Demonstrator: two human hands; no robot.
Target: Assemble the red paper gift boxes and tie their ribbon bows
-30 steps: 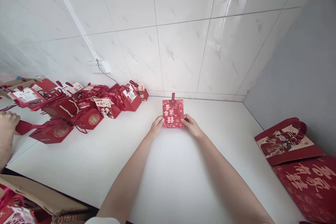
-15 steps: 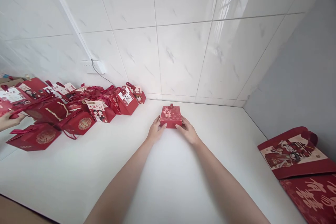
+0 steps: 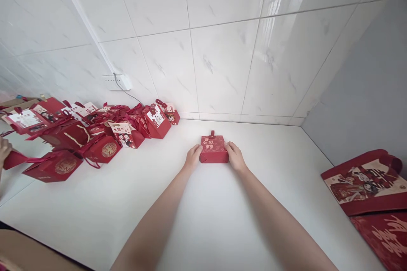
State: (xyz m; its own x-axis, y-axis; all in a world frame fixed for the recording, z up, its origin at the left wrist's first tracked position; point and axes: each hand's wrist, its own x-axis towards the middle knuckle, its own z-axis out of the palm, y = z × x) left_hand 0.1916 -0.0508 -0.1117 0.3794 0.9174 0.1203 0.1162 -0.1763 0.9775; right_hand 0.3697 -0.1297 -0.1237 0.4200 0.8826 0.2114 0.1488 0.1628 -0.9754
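Note:
A small red gift box [image 3: 213, 150] with pale lettering and a ribbon loop at its far edge is on the white table, lying with its lettered face up. My left hand [image 3: 193, 157] grips its left side, thumb against the near corner. On the opposite side, my right hand [image 3: 235, 156] closes on the right edge with the thumb near the top. Both hands hold the box between them, and the undersides of the fingers are hidden.
Several red gift boxes [image 3: 110, 149] with ribbons and tags crowd the table's left. Another person's hand [image 3: 4, 152] is at the far left edge. Larger red gift bags [image 3: 362, 186] lie at the right by the grey wall. A socket strip [image 3: 116, 82] with a cable is on the tiled wall.
The box has come slightly nearer to me, with both hands on it, and its ribbon loop now stands out more. At far left, the other person's hand has moved, a red box beside it.

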